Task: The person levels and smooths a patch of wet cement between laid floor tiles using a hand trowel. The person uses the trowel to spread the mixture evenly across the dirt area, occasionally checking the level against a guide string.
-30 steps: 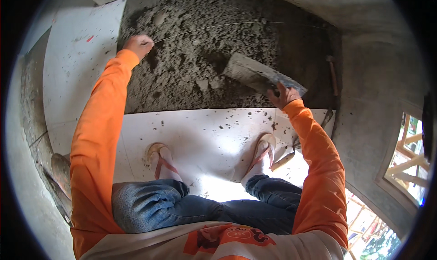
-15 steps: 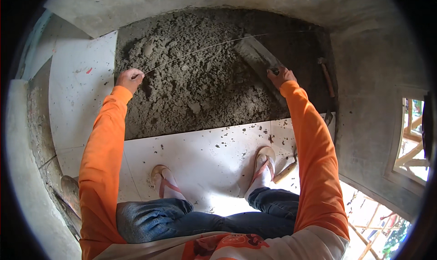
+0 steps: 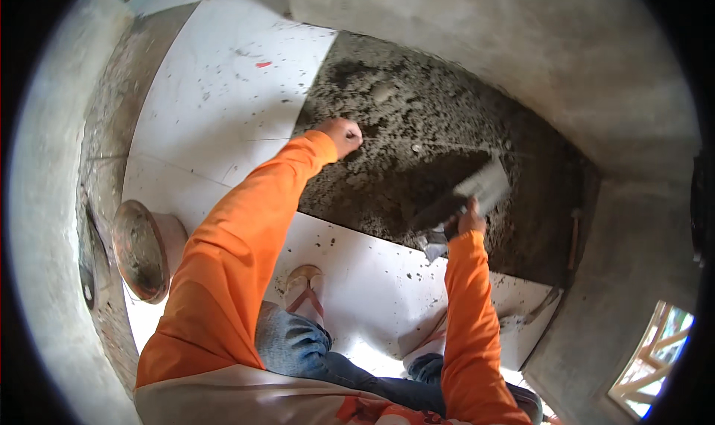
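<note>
My left hand [image 3: 345,138] is closed in a pinch above the left edge of the grey mortar bed [image 3: 395,112]. A thin string [image 3: 447,146] runs faintly from it across the mortar to the right. My right hand [image 3: 469,221] grips a flat rectangular plastering trowel [image 3: 488,185], which is tilted over the near right part of the bed. Its handle is mostly hidden by my fingers. Lumpy mortar shows around the blade, with a smoother dark area to its right.
White tiles [image 3: 216,75] border the mortar at left and near side, spotted with crumbs. A bucket [image 3: 141,250] stands left. A hammer [image 3: 575,239] lies by the right wall [image 3: 633,254], and a dirty hand tool [image 3: 542,306] on the near tiles. A concrete wall [image 3: 477,30] rises behind.
The view has turned and shifted left, bringing the bucket fully into sight. My right hand has drawn the trowel nearer and swung its blade round. My left hand stays pinched at the mortar's left edge.
</note>
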Demonstrator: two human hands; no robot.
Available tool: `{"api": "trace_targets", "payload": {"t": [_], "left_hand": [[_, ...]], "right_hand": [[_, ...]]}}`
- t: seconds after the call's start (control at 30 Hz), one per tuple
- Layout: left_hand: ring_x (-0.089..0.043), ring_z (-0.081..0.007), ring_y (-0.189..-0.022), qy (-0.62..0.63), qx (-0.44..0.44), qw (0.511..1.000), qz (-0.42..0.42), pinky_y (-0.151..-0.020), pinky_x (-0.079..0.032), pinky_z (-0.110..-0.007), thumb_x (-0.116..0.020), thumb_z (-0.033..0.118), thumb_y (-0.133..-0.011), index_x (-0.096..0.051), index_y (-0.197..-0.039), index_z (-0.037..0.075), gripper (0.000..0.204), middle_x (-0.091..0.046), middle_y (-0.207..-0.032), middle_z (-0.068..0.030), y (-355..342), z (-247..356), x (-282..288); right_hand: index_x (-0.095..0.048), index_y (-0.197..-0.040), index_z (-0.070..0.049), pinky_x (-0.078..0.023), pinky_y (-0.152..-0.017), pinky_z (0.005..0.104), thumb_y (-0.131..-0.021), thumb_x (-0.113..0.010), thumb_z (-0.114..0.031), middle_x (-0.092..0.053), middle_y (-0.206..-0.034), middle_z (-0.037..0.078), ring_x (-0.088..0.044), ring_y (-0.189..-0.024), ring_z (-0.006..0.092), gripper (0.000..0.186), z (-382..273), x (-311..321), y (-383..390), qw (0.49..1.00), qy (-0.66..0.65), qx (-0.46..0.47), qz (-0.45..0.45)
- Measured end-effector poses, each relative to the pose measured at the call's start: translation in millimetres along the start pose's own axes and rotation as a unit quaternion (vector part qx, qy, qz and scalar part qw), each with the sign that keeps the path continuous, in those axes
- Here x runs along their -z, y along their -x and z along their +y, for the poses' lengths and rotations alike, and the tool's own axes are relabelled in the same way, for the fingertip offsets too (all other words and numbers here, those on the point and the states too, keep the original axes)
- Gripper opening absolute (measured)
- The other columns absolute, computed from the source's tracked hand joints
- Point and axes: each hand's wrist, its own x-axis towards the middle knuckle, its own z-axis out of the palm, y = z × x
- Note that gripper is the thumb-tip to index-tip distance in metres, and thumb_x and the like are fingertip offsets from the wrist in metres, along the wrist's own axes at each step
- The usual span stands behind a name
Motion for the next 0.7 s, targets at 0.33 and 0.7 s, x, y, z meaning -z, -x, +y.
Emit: {"api": "trace_targets", "payload": {"t": [0.33,0.7], "left_hand": [[-0.061,-0.0312,-0.079,-0.038,0.020,0.998,0.037,-0.070,-0.048,-0.040,-0.059,0.020,-0.078,-0.061,-0.084,0.007,0.014,-0.064,-0.085,-0.0116,53,-19,2],[-0.062,-0.0246,-0.074,0.033,0.046,0.994,0.096,-0.066,-0.049,-0.035,-0.062,0.015,-0.080,-0.060,-0.086,0.006,0.012,-0.064,-0.082,-0.0086,70,-40,7]], "right_hand": [[-0.055,-0.105,-0.001,-0.049,-0.074,0.0458,-0.081,-0.052,-0.054,-0.063,-0.086,0.023,-0.061,-0.081,0.0401,0.058,-98,-109,27,0.559,0.639,0.527,-0.035],[-0.052,-0.115,-0.008,-0.048,-0.080,0.0457,-0.082,-0.051,-0.050,-0.065,-0.082,0.018,-0.063,-0.084,0.0341,0.053,-127,-240,-22,0.330,0.801,0.468,-0.174]]}}
